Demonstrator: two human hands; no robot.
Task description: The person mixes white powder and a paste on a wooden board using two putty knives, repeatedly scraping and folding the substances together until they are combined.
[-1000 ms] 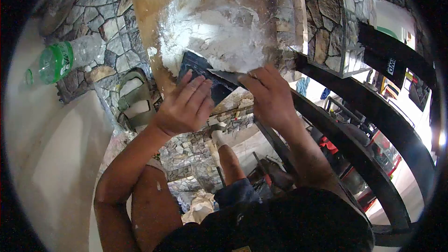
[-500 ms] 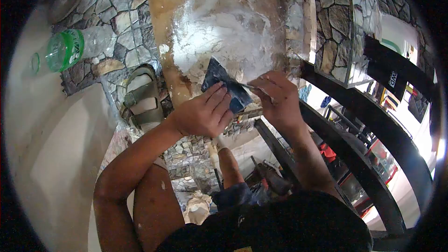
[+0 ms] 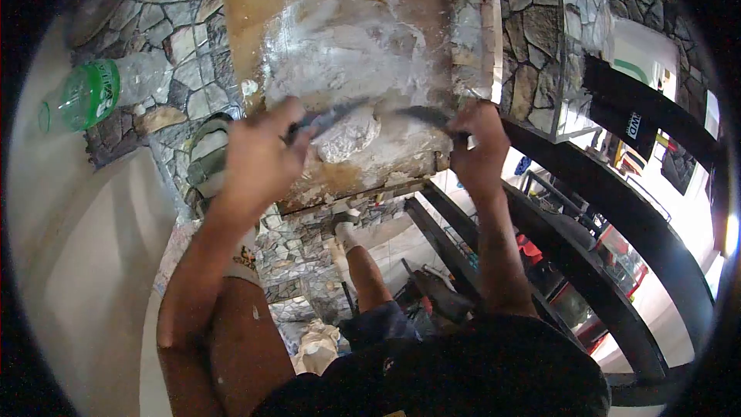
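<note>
My left hand [image 3: 266, 150], smeared by motion, is closed on a dark flat putty scraper [image 3: 333, 114]. Its blade slants up over the board. My right hand [image 3: 480, 143] grips a second dark putty scraper [image 3: 423, 114], seen as a thin curved strip pointing left. The two blades nearly face each other with a gap between them. Under them, a whitish lump of putty [image 3: 349, 137] lies on a brown board [image 3: 247, 0]. White smears of putty cover much of the board's middle.
A clear plastic bottle with a green label [image 3: 100, 93] is on the stone-patterned surface at the left. A sandal [image 3: 210, 156] on my foot is beside the board. Dark curved stair treads [image 3: 641, 212] descend at the right, with cluttered belongings visible below through the gaps.
My hands have moved apart, and the scrapers, which met over the board's near end, are separated. The putty lump is now uncovered. The view has shifted slightly.
</note>
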